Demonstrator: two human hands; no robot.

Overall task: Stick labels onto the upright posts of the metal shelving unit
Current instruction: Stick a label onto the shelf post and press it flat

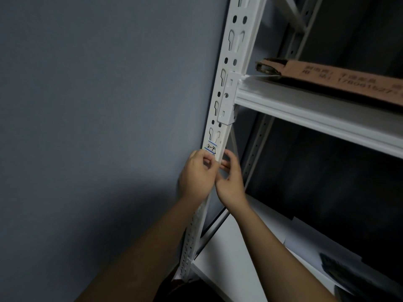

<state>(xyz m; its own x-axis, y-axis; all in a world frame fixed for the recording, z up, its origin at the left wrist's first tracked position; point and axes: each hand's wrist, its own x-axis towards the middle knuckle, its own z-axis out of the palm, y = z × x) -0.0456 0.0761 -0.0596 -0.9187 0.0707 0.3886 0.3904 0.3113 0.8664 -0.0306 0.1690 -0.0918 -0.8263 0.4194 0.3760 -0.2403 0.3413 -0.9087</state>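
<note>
the lower edge of the label (211,149) on the white post (236,53) is covered by the left hand (196,175), so whether the label lies fully flat cannot be told. a stretch of the post is hidden behind both hands, and its top runs past the upper edge. the right hand (231,177) hides its fingertips behind the post's far edge. the cardboard box (327,77) on the upper shelf is cut off at the right, its print too blurred to read.

Wall and shelf clutter
A grey wall (87,105) stands left; a printed cardboard box (340,80) lies on the upper shelf, white sheets (250,247) on the lower
</note>
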